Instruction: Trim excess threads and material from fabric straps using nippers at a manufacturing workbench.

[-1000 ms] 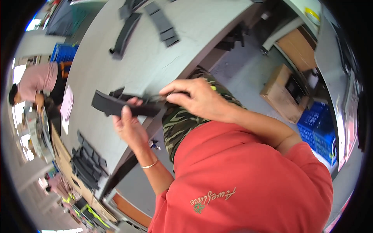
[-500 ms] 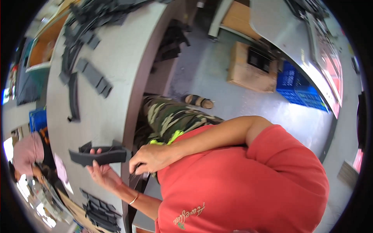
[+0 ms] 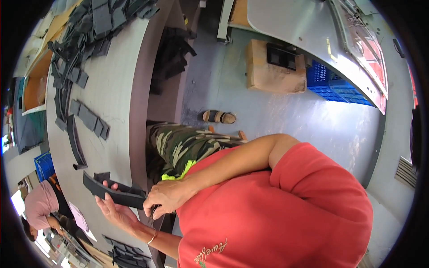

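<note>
Pale desk (image 3: 120, 80) edged in darker grey. Right of desk: glossy grey floor (image 3: 286, 120) exposed, marked by reflected light; cardboard box (image 3: 261, 71) and blue crate (image 3: 319, 78) placed; metal worktop (image 3: 286, 18) set. Far right of desk: pale wall (image 3: 393, 138) fitted with slatted vent (image 3: 404, 171). Left of desk: brown-lined shelf (image 3: 35, 85) placed, bright window (image 3: 18, 204) overexposed.

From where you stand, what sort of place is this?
Probably a factory workshop: dark grey strips are heaped on a long worktable, the left hand holds a black strip, and a co-worker in pink bends forward beyond the table.
</note>
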`<control>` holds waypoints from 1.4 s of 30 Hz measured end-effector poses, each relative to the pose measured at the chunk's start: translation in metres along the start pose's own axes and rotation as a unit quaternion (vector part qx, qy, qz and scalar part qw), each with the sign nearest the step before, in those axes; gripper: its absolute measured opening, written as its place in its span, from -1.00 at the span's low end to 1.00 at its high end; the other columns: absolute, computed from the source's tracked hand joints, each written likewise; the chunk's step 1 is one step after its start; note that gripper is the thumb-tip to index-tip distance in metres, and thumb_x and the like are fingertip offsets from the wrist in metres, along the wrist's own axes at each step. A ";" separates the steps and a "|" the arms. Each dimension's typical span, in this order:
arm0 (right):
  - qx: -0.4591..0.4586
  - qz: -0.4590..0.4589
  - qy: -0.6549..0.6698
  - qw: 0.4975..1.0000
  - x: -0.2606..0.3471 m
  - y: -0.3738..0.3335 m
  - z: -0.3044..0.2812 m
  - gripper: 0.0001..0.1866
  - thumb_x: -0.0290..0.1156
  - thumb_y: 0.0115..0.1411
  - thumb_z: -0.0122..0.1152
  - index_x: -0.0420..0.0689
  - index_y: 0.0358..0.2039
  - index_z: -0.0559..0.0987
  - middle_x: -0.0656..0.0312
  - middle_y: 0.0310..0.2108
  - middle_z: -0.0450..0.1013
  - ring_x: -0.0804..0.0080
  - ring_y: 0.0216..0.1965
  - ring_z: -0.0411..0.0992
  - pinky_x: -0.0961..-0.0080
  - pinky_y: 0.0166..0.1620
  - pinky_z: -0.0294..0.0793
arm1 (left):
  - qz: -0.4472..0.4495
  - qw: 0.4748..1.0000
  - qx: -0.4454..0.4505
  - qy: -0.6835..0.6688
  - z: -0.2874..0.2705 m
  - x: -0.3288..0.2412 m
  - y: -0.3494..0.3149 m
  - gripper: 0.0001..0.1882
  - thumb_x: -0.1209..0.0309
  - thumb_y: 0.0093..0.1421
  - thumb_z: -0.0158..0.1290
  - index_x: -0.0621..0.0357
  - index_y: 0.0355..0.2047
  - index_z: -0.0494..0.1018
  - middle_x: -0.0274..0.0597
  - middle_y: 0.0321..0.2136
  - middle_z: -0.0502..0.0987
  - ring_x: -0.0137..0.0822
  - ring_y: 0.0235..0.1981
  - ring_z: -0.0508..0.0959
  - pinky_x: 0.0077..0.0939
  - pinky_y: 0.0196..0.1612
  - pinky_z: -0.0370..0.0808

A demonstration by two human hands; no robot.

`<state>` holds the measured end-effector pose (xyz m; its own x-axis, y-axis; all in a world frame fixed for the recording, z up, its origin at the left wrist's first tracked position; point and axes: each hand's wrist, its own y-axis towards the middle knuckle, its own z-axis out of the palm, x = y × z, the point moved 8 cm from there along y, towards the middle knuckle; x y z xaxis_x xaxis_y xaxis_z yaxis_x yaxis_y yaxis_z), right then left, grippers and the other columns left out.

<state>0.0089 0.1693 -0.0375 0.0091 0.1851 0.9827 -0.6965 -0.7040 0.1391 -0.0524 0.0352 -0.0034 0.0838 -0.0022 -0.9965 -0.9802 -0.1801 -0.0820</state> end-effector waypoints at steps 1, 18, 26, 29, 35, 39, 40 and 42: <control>0.007 -0.006 -0.026 1.000 0.002 0.000 0.000 -0.69 -0.26 0.08 0.21 -0.11 -0.18 0.58 0.07 -0.43 0.54 0.11 -0.34 0.52 0.22 -0.28 0.43 | -0.001 1.000 0.004 -0.001 0.000 -0.001 -0.001 -0.47 0.47 0.25 0.01 0.28 0.18 0.11 0.09 0.01 0.41 -0.22 -0.16 0.52 -0.35 -0.01 0.43; -0.042 0.018 -0.145 0.988 0.024 -0.007 -0.062 -0.79 -0.42 0.05 0.28 -0.13 -0.26 0.60 0.19 -0.42 0.49 0.37 -0.42 0.46 0.46 -0.34 0.40 | -0.093 0.985 0.044 -0.141 0.012 0.032 -0.015 -0.23 0.68 0.10 -0.12 0.06 0.31 -0.11 0.34 -0.04 0.42 0.05 -0.21 0.60 -0.30 -0.26 0.63; -0.125 0.022 -0.161 0.979 0.041 0.027 -0.089 -0.76 -0.40 0.10 0.24 -0.09 -0.19 0.60 0.20 -0.38 0.51 0.42 -0.44 0.42 0.50 -0.32 0.40 | -0.101 0.969 0.049 -0.222 0.014 0.037 -0.022 -0.37 0.69 0.13 -0.18 0.23 0.23 -0.02 0.31 -0.07 0.45 0.07 -0.19 0.60 -0.28 -0.26 0.64; -0.144 -0.025 -0.298 0.943 0.047 0.036 -0.091 -0.77 -0.39 0.09 0.24 -0.09 -0.21 0.59 0.19 -0.40 0.49 0.26 -0.38 0.42 0.39 -0.28 0.41 | -0.102 0.965 0.060 -0.235 0.015 0.036 -0.023 -0.42 0.68 0.14 -0.18 0.26 0.19 0.01 0.29 -0.10 0.46 0.06 -0.21 0.61 -0.29 -0.27 0.64; -0.155 -0.083 -0.397 0.901 0.050 0.048 -0.082 -0.79 -0.45 0.08 0.23 -0.07 -0.22 0.60 0.22 -0.49 0.41 0.25 -0.41 0.37 0.38 -0.33 0.38 | -0.099 0.964 0.073 -0.238 0.017 0.035 -0.027 -0.46 0.62 0.18 -0.15 0.27 0.18 0.02 0.24 -0.14 0.49 0.01 -0.26 0.62 -0.29 -0.33 0.65; -0.141 -0.152 -0.455 0.866 0.060 0.057 -0.071 -0.75 -0.52 0.01 0.26 -0.06 -0.24 0.61 0.23 -0.52 0.38 0.26 -0.45 0.34 0.38 -0.36 0.35 | -0.091 0.965 0.085 -0.233 0.017 0.036 -0.030 -0.50 0.58 0.22 -0.14 0.25 0.17 0.04 0.19 -0.16 0.51 -0.05 -0.28 0.63 -0.32 -0.37 0.66; -0.137 -0.153 -0.457 0.866 0.059 0.059 -0.070 -0.75 -0.52 0.01 0.26 -0.06 -0.24 0.61 0.23 -0.52 0.38 0.26 -0.45 0.34 0.38 -0.36 0.35 | -0.090 0.964 0.082 -0.236 0.017 0.035 -0.030 -0.50 0.58 0.22 -0.14 0.25 0.17 0.04 0.19 -0.16 0.51 -0.05 -0.28 0.63 -0.32 -0.37 0.66; -0.124 -0.177 -0.486 0.847 0.060 0.062 -0.065 -0.74 -0.53 -0.02 0.28 -0.04 -0.25 0.61 0.25 -0.53 0.38 0.27 -0.46 0.34 0.39 -0.38 0.36 | -0.100 0.962 0.092 -0.236 0.017 0.035 -0.031 -0.50 0.57 0.24 -0.12 0.25 0.17 0.06 0.17 -0.18 0.52 -0.07 -0.30 0.64 -0.36 -0.37 0.64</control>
<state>-0.0802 0.1817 0.0217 0.7511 -0.3815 0.5388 -0.6549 -0.5337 0.5350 -0.0220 0.0579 -0.0358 0.2270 0.4685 -0.8538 -0.9715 0.0475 -0.2322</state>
